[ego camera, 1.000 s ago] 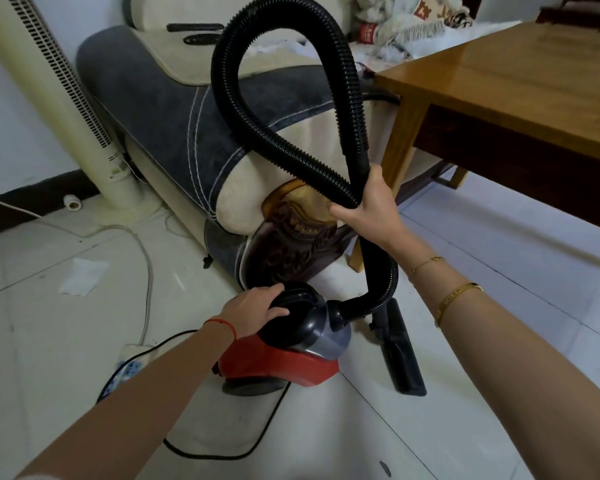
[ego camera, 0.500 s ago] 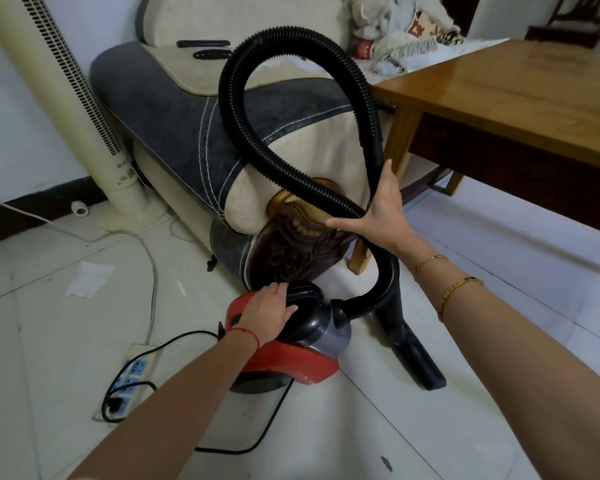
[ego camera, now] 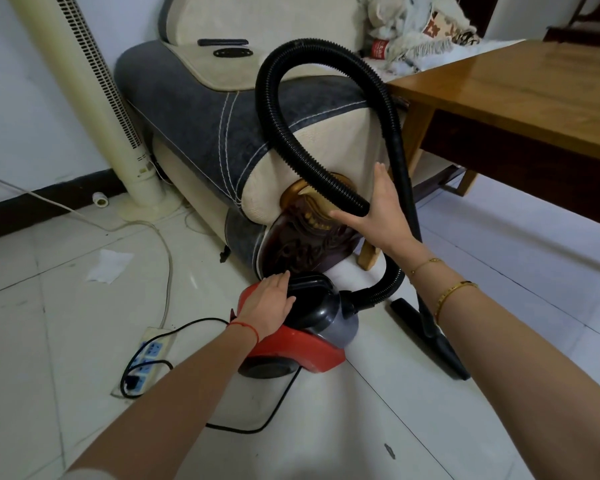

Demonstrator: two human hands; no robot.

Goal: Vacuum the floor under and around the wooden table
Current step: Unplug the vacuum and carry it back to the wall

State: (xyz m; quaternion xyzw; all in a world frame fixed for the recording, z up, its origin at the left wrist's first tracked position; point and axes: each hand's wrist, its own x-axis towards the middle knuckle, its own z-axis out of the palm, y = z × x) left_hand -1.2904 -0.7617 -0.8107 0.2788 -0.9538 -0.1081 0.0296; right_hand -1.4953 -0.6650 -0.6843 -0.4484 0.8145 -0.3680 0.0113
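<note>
Left hand [ego camera: 269,301] flat on canister vacuum [ego camera: 302,327], right hand [ego camera: 378,216] open against hose [ego camera: 274,129]; unheld, that loop could flop sideways.

Single head-worn wide-angle view, looking forward and down from above a white tiled floor [ego camera: 326,427]. Both forearms reach in from the bottom edge, close to the lens. A red and black canister vacuum [ego camera: 302,344] sits centre frame, near; the wooden table [ego camera: 520,98] fills upper right.

Grey-and-cream sofa [ego camera: 201,109], tower fan [ego camera: 94,98] beside it, power strip [ego camera: 146,362], crumpled paper [ego camera: 110,266] on floor tiles
</note>
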